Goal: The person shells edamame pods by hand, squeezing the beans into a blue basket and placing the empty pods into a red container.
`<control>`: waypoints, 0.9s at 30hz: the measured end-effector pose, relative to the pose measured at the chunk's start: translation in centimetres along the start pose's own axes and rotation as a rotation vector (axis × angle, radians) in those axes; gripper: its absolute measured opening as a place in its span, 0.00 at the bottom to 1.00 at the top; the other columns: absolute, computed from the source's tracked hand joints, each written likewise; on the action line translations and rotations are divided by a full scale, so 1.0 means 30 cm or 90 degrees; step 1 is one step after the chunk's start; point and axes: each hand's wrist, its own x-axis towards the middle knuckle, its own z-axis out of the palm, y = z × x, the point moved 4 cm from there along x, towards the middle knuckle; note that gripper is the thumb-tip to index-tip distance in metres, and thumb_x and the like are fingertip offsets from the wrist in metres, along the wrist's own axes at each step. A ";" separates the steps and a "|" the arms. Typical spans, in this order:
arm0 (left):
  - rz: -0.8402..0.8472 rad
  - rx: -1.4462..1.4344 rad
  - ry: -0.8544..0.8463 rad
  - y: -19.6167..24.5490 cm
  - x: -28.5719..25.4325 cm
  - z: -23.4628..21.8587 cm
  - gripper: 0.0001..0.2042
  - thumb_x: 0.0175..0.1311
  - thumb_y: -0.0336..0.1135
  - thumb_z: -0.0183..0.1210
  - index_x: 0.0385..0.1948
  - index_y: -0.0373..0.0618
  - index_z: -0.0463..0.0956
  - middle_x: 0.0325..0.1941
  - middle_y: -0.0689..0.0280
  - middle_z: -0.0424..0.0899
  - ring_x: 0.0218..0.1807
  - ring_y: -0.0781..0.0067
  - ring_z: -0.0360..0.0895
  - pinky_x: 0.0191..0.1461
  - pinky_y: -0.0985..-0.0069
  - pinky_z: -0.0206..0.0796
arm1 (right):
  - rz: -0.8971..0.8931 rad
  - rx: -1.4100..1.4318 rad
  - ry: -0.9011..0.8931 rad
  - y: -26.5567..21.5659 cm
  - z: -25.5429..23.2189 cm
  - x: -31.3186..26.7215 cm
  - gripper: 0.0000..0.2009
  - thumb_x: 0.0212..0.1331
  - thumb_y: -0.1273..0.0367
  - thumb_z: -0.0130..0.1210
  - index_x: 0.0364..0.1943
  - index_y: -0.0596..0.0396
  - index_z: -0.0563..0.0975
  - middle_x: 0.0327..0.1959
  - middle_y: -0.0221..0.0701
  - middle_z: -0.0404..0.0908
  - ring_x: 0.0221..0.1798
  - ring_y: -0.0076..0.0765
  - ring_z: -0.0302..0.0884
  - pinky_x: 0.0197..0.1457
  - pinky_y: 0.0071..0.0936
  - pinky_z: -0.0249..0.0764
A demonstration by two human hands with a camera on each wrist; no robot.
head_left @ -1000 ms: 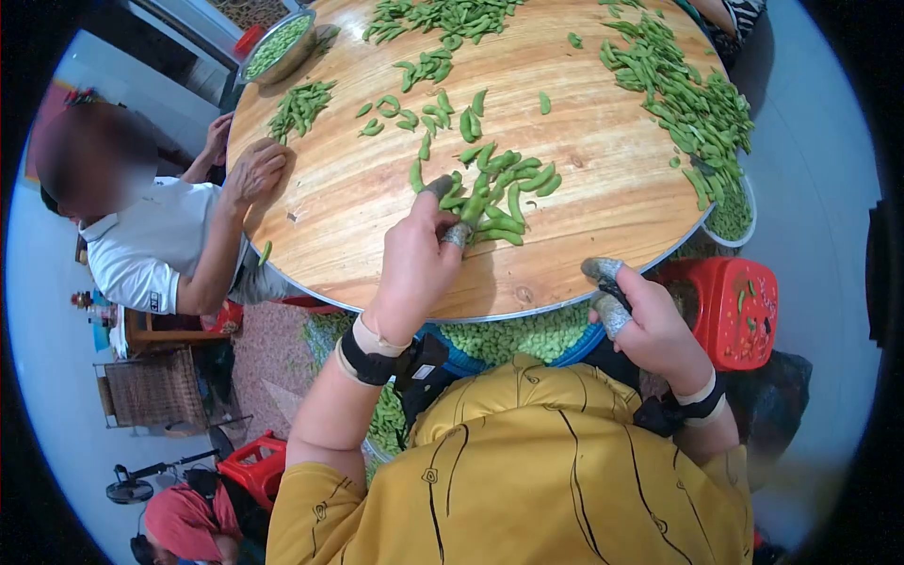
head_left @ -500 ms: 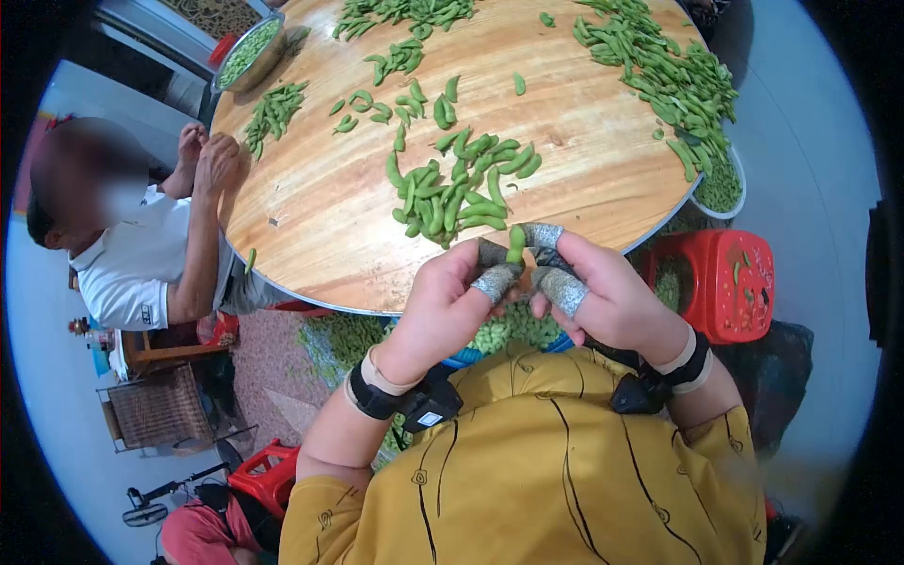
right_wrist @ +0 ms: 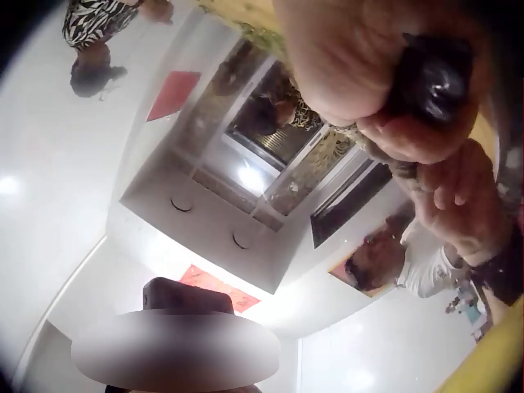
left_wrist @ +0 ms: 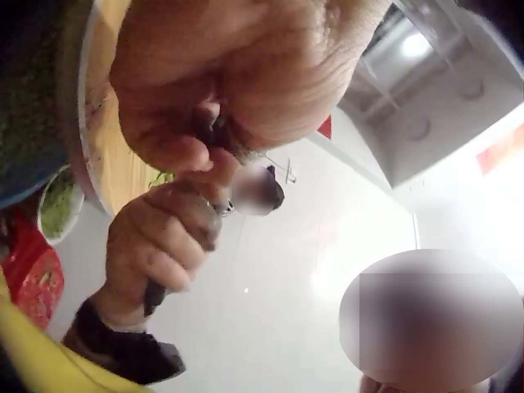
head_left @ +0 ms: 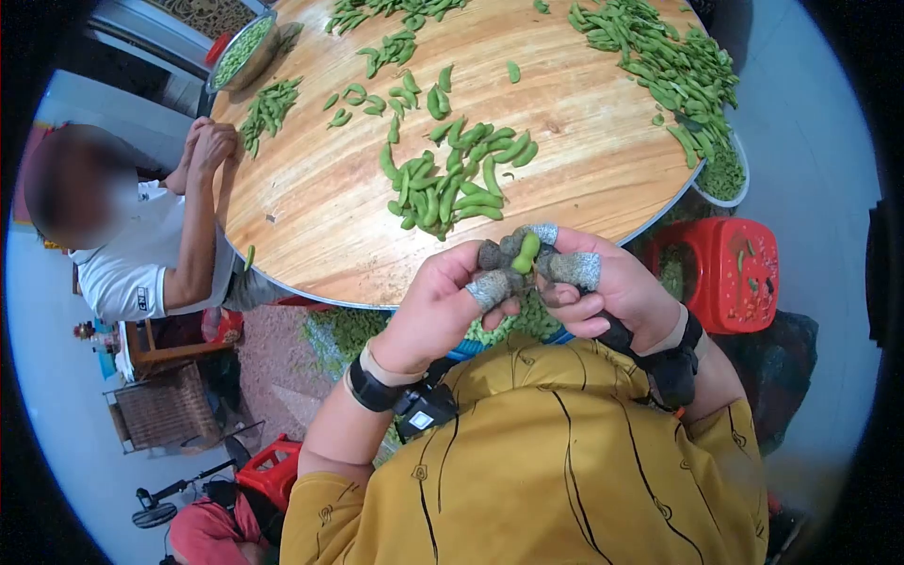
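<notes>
Over the table's near edge, a green soybean pod point(head_left: 527, 252) stands up between the fingertips of both hands. My left hand point(head_left: 428, 297) pinches it from the left side. The right hand point(head_left: 626, 287) meets it from the right, thumb and fingers at the pod. Worn grey wrappings cover several thumb and finger ends. In the right wrist view a dark shiny object point(right_wrist: 434, 78) lies in the right palm under curled fingers; I cannot tell what it is. Just beyond the hands, loose pods point(head_left: 443, 193) lie on the wooden table point(head_left: 584, 169).
Below the table edge, shelled beans point(head_left: 513, 325) fill a blue-rimmed container. More pods point(head_left: 659, 71) heap up at the right, above a white bucket point(head_left: 734, 188). A red stool point(head_left: 725, 273) stands right. A seated person point(head_left: 141, 235) is at the left, near a metal bowl point(head_left: 243, 52).
The left hand has come back from the pile with a pod, and the right hand has moved in to meet it. Over the last half second the right fingers have closed further around the pod.
</notes>
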 end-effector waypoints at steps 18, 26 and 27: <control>-0.070 -0.012 0.131 -0.022 -0.051 0.005 0.04 0.66 0.29 0.50 0.36 0.40 0.71 0.27 0.63 0.79 0.23 0.75 0.73 0.26 0.79 0.66 | -0.066 -0.219 0.134 0.042 0.030 0.051 0.15 0.67 0.70 0.44 0.57 0.52 0.69 0.25 0.22 0.71 0.18 0.14 0.59 0.19 0.14 0.59; -0.068 0.257 0.038 -0.041 -0.081 -0.009 0.08 0.66 0.26 0.45 0.38 0.39 0.74 0.25 0.71 0.75 0.25 0.84 0.71 0.29 0.84 0.65 | -0.242 -0.641 0.200 0.010 0.006 0.026 0.12 0.57 0.74 0.51 0.46 0.58 0.75 0.29 0.32 0.79 0.29 0.28 0.76 0.33 0.27 0.73; -0.037 0.303 0.027 -0.021 -0.088 0.003 0.08 0.62 0.23 0.45 0.37 0.38 0.75 0.25 0.71 0.75 0.26 0.85 0.71 0.30 0.84 0.66 | -0.308 -0.733 0.180 0.006 0.007 0.025 0.11 0.56 0.73 0.53 0.43 0.59 0.76 0.29 0.35 0.80 0.31 0.34 0.79 0.36 0.29 0.74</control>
